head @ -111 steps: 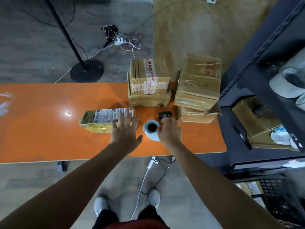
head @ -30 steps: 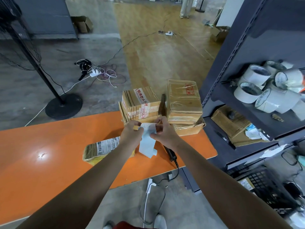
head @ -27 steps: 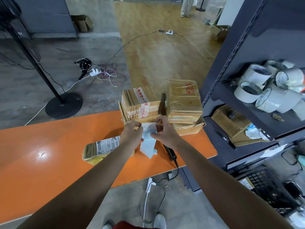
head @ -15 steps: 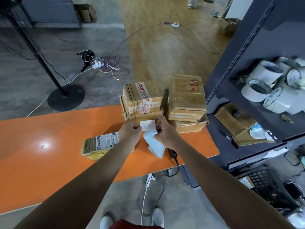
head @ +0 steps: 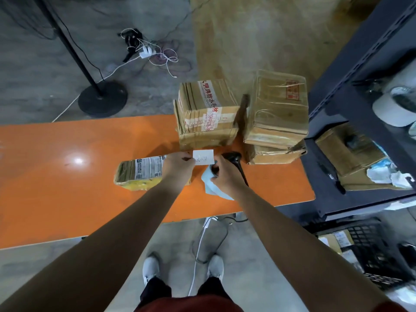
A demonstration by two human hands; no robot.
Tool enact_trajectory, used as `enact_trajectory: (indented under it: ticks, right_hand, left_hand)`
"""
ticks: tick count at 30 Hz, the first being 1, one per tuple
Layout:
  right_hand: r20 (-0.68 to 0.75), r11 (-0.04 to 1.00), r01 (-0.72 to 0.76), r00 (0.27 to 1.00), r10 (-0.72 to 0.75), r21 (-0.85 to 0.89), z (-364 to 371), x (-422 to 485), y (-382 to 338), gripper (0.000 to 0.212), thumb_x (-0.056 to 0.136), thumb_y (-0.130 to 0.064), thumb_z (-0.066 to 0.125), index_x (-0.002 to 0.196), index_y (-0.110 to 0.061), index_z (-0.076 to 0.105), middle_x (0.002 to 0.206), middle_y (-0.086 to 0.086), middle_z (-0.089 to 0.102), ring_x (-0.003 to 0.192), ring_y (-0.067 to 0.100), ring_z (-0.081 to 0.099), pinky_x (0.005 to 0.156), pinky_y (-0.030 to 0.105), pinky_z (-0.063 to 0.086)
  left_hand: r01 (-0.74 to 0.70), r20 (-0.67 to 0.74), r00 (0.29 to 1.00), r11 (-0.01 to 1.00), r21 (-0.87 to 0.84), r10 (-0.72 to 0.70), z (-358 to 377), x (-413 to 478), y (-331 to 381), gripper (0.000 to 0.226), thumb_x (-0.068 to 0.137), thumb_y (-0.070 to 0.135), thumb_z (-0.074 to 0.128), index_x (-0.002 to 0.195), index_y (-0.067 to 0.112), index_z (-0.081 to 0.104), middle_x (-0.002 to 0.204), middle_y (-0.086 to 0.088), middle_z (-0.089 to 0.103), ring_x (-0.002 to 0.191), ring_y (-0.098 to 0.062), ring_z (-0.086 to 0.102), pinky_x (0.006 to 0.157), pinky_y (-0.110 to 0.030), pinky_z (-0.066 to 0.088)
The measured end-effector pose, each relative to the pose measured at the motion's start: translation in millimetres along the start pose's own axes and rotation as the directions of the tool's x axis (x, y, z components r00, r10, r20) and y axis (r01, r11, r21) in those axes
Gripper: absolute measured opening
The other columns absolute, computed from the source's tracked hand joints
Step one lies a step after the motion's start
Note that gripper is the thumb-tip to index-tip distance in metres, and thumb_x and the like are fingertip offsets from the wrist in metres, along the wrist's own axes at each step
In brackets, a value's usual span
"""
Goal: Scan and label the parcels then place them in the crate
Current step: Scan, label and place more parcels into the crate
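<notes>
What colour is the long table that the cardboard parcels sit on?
Bright orange: the long glossy table shows best in the head view.

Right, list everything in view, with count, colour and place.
table: one, orange, across centre
flat parcel: one, yellow, table centre
cardboard boxes: two taped brown stacks, table's far right
barcode scanner: one, black, on table near the boxes
label: one, white, held above table
backing strip: one, pale blue, below the label
shelving: one, dark, right
crate: one, black, floor lower right
stand base: one, black, floor beyond table
shoes: two, white, bottom
left hand: pinches the label
right hand: grips the backing strip
</notes>
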State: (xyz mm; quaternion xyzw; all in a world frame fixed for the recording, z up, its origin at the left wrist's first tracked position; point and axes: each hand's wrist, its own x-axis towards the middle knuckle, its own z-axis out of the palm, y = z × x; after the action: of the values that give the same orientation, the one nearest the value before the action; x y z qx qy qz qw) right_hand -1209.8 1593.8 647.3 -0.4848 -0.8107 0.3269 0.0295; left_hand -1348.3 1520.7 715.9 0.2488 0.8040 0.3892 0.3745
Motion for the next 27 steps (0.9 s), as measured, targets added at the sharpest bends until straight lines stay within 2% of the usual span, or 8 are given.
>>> enact_trajectory:
  ticks: [4,8,10,13,16,21,24,27]
  right_hand:
    - [0.031,0.999,0.011,0.999,-0.012,0.037,1.0,-2.3,-2.6,0.058,0.083,-0.017,0.075,0.133,-0.015,0.047,0.124,0.007,0.065,0.112,0.026,0.062,0.093,0.038,0.05]
    - [0.05,0.99,-0.024,0.999,0.017,0.137,-8.2,-7.2,-5.8,0.04,0.093,-0.023,0.064,0.13,-0.013,0.053,0.122,0.007,0.066,0.108,0.025,0.064,0.092,0.038,0.05]
    - [0.024,0.987,-0.028,0.999,0.024,0.158,-15.0,-9.2,-11.3,0.03,0.098,-0.023,0.057,0.126,-0.011,0.057,0.123,0.007,0.066,0.111,0.023,0.063,0.093,0.035,0.05]
    - [-0.014,0.977,-0.027,0.999,0.03,0.209,-26.2,-11.0,-27.4,0.028,0.101,-0.023,0.052,0.124,-0.007,0.059,0.124,0.01,0.065,0.115,0.024,0.061,0.095,0.033,0.048]
    - [-0.022,0.956,-0.018,0.999,0.026,0.293,-30.7,-9.6,-51.5,0.034,0.103,-0.028,0.048,0.127,-0.006,0.058,0.125,0.009,0.064,0.117,0.022,0.059,0.089,0.026,0.044]
    - [-0.063,0.939,0.056,0.997,-0.036,0.338,-14.6,1.1,-100.7,0.022,0.098,-0.029,0.054,0.109,-0.014,0.065,0.087,-0.005,0.067,0.086,0.015,0.065,0.076,0.03,0.049]
    - [-0.122,0.941,0.108,0.99,-0.072,0.32,-1.2,5.2,-123.6,0.015,0.095,-0.023,0.059,0.101,-0.012,0.067,0.083,-0.001,0.067,0.081,0.016,0.065,0.073,0.03,0.052]
    - [-0.153,0.951,0.167,0.98,-0.13,0.259,9.5,9.9,-138.2,0.009,0.093,-0.02,0.062,0.089,-0.013,0.066,0.074,-0.003,0.064,0.072,0.014,0.062,0.066,0.028,0.049]
  left_hand:
    - [0.024,0.0,1.0,1.0,0.02,-0.024,-6.8,-1.5,-1.5,0.02,0.085,0.003,0.054,0.078,0.016,0.069,0.061,0.001,0.058,0.053,-0.017,0.047,0.05,-0.025,0.032]
    - [0.038,0.015,0.999,0.999,0.028,-0.038,-16.6,-0.5,-6.1,0.023,0.083,0.003,0.053,0.066,0.015,0.063,0.061,-0.007,0.055,0.055,-0.023,0.04,0.054,-0.028,0.028]
    - [0.052,0.02,0.998,0.998,0.022,-0.053,-24.2,0.9,-8.7,0.018,0.082,0.004,0.053,0.069,0.013,0.061,0.067,-0.011,0.054,0.059,-0.022,0.037,0.056,-0.031,0.025]
    - [0.071,0.035,0.997,0.998,0.001,-0.071,-37.9,2.7,-10.3,0.017,0.082,0.003,0.054,0.072,0.012,0.064,0.067,-0.01,0.051,0.055,-0.021,0.032,0.054,-0.03,0.021]
    - [0.053,0.051,0.997,0.998,-0.016,-0.052,-52.9,2.6,-10.2,0.022,0.081,0.001,0.054,0.068,0.015,0.064,0.067,-0.008,0.054,0.056,-0.021,0.034,0.054,-0.028,0.022]
    - [0.042,0.021,0.999,0.998,-0.053,-0.041,-89.6,3.9,-17.1,0.019,0.077,0.007,0.059,0.067,0.017,0.072,0.054,0.0,0.053,0.052,-0.02,0.04,0.049,-0.022,0.029]
    - [0.053,0.003,0.999,0.992,-0.112,-0.053,-109.1,8.8,-25.8,0.022,0.073,0.007,0.06,0.054,0.016,0.065,0.054,-0.002,0.052,0.053,-0.02,0.035,0.053,-0.026,0.027]
    - [0.07,-0.028,0.997,0.987,-0.143,-0.075,-123.7,14.5,-34.7,0.013,0.075,0.0,0.058,0.064,0.0,0.066,0.061,-0.008,0.045,0.061,-0.02,0.034,0.058,-0.031,0.028]
